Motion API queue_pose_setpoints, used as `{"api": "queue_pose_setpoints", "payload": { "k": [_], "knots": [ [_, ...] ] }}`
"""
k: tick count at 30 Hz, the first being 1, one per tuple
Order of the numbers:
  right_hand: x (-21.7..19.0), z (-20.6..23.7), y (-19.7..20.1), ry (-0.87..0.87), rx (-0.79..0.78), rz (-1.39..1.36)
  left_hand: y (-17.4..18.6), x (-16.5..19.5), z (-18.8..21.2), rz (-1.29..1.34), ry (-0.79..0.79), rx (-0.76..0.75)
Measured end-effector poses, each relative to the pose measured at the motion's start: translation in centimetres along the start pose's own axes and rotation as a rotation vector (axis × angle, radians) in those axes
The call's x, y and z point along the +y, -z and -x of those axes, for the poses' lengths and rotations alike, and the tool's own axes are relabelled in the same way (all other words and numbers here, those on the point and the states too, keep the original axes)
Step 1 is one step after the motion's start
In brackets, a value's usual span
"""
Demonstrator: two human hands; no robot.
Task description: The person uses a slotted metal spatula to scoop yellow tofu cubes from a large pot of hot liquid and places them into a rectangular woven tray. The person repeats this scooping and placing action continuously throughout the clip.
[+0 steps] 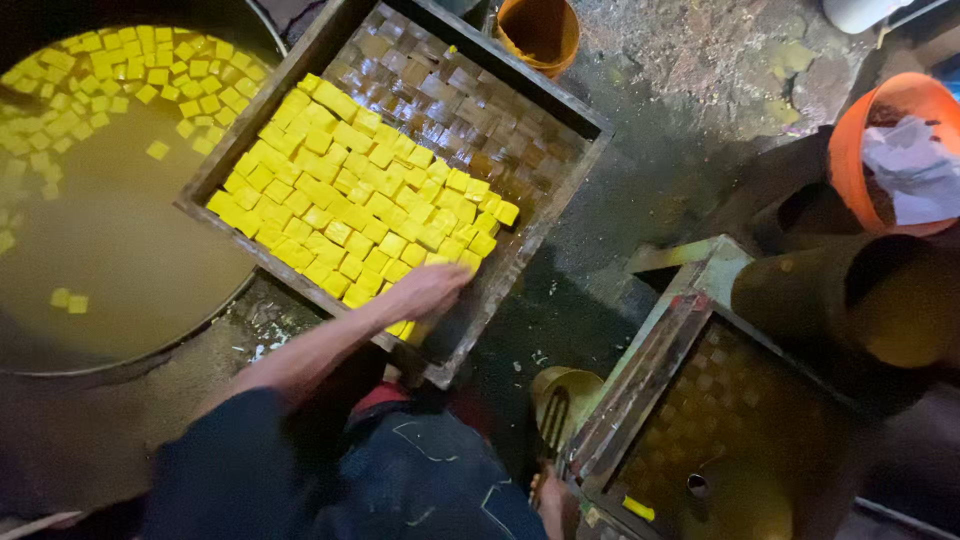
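Observation:
A wooden tray (330, 40) with a woven bottom lies tilted across the middle, its left half packed with several rows of yellow cubes (340, 200). My left hand (430, 290) reaches out from a dark blue sleeve and lies palm down on the cubes at the tray's near corner, fingers spread. At the bottom edge my right hand (555, 510) is only partly in view. It grips the handle of a yellow slotted ladle (562, 400) that points up between the two trays.
A big round vat (120, 240) of murky yellow liquid with floating cubes fills the left. A second wooden tray (640, 400) stands at lower right. An orange bucket (540, 30) is at the top, and an orange basin (850, 150) with white cloth at the right. The floor is wet and dark.

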State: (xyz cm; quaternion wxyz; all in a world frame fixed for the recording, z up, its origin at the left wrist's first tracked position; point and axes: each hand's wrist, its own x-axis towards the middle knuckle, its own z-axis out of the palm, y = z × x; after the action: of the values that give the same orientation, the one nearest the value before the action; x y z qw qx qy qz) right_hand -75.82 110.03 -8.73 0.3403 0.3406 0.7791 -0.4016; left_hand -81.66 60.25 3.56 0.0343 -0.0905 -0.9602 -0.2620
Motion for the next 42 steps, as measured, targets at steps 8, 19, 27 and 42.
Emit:
{"api": "queue_pose_setpoints", "payload": {
  "k": [8, 19, 27, 42],
  "knots": [
    [-11.5, 5.8, -2.7, 0.511, 0.263, -0.397, 8.1, -4.8, 27.1, 0.139, 1.407, 0.883],
    [-34.4, 19.3, -24.9, 1.277, -0.152, -0.131, 11.6, -9.6, 51.7, -0.068, 1.697, 0.920],
    [-29.6, 35.8, -56.8, 0.689, -0.967, 0.009, 9.8, -10.6, 56.2, -0.309, 1.475, 0.694],
    [-23.1, 35.1, -81.1, 0.891, -0.392, 0.792, 7.2, -11.2, 57.7, -0.120, 1.617, 0.660]
  ]
}}
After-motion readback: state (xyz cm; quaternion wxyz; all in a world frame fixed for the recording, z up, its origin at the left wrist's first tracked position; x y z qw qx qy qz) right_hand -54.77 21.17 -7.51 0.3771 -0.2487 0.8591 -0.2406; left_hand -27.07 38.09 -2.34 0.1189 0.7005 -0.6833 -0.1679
